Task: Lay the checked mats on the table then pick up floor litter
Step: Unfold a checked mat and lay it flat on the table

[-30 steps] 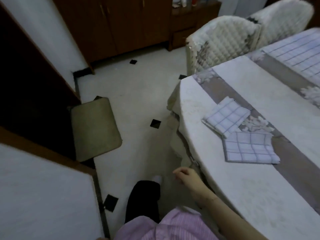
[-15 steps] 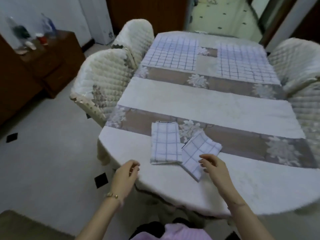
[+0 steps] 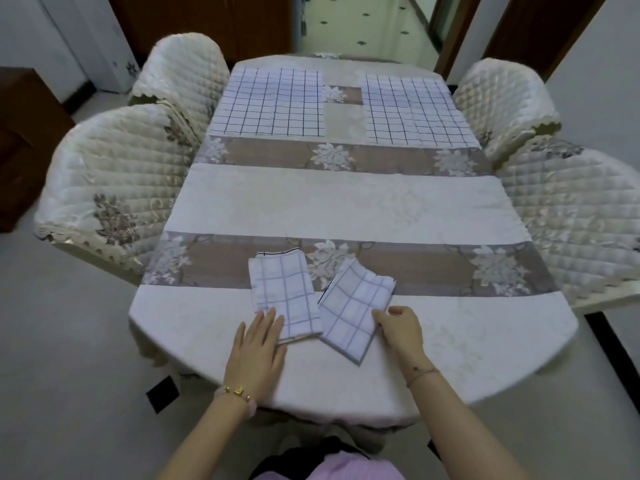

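Two folded checked mats lie near the table's front edge: the left folded mat (image 3: 285, 294) squarely, the right folded mat (image 3: 355, 308) turned at an angle, their near corners touching. My left hand (image 3: 258, 344) lies flat with straight fingers on the left mat's near corner. My right hand (image 3: 401, 323) touches the right mat's near right edge, thumb and fingers loosely bent around it. Two more checked mats lie spread flat at the far end, one far left (image 3: 273, 105) and one far right (image 3: 412, 112). The table (image 3: 346, 202) wears a white and brown flowered cloth.
Four quilted cream chairs flank the table: near left (image 3: 110, 188), far left (image 3: 180, 71), near right (image 3: 578, 216), far right (image 3: 502, 98). A brown cabinet (image 3: 24, 133) stands at left. An open doorway (image 3: 363, 26) lies beyond the far end.
My view swung from the floor and table side to face the table head-on. Both hands came forward onto the folded mats; the left hand flattened on the left mat.
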